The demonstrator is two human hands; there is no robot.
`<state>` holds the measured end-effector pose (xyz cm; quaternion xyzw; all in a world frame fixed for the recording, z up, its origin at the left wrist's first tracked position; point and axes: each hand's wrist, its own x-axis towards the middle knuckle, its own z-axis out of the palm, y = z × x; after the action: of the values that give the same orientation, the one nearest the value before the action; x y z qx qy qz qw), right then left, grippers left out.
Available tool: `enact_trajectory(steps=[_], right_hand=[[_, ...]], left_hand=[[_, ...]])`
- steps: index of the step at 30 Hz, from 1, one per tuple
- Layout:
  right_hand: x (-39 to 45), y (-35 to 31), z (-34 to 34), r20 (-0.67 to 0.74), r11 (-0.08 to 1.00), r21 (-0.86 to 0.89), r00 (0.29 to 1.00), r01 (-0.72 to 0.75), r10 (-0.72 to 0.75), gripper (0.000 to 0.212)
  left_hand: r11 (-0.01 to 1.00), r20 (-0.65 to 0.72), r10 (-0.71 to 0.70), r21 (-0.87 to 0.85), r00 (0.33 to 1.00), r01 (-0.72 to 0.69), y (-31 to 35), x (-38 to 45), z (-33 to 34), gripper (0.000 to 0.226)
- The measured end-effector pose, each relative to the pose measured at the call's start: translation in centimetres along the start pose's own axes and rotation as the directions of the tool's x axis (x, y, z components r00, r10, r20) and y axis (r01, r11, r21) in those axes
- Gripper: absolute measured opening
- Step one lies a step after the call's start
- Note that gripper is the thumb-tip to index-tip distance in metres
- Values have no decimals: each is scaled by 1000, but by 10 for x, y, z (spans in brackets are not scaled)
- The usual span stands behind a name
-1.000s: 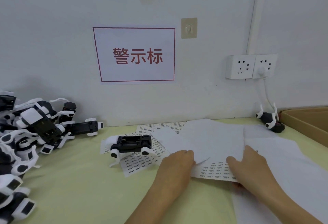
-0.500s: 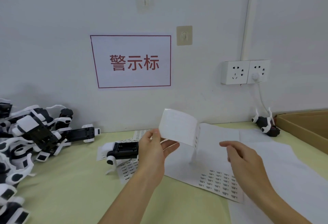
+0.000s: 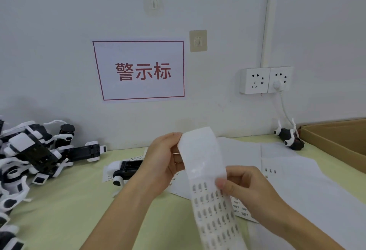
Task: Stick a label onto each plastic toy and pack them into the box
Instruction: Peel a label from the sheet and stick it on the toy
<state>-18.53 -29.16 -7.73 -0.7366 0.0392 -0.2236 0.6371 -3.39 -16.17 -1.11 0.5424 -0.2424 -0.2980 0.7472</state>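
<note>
**Peeling one label off the lifted sheet**

Nearest the camera, low and right of centre in the frame, the right hand [image 3: 249,188] curls its thumb and forefinger onto the printed rows of the label sheet [image 3: 210,186], seemingly pinching at one label. The sheet hangs down to the bottom edge. Just above, at mid-frame, the left hand [image 3: 164,160] grips the sheet's blank upper part, fingers curled round its edge, holding it clear of the counter [image 3: 65,210].

To do this step well, the left hand should probably keep the sheet taut while the right lifts a single label by its corner, so it neither tears nor folds onto itself.

Left of the hands, one plastic toy [image 3: 124,170] lies on further label sheets, the likely next to be labelled. A heap of toys [image 3: 29,156] fills the left edge. Farther off, at the right edge, the cardboard box [image 3: 336,140] stands open, with one more toy [image 3: 289,138] just beside it against the wall.
</note>
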Motion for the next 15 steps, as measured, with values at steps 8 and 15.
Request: enact_trajectory(steps=[8,15], right_hand=[[3,4,15,-499,980,200,859,-10,110,17],[4,1,13,-512,849,519,831,99,216,7]], left_hand=[[824,268,-293,558,918,100,-10,5,-16,32],[886,52,-19,463,998,-8,-14,8,-14,22]])
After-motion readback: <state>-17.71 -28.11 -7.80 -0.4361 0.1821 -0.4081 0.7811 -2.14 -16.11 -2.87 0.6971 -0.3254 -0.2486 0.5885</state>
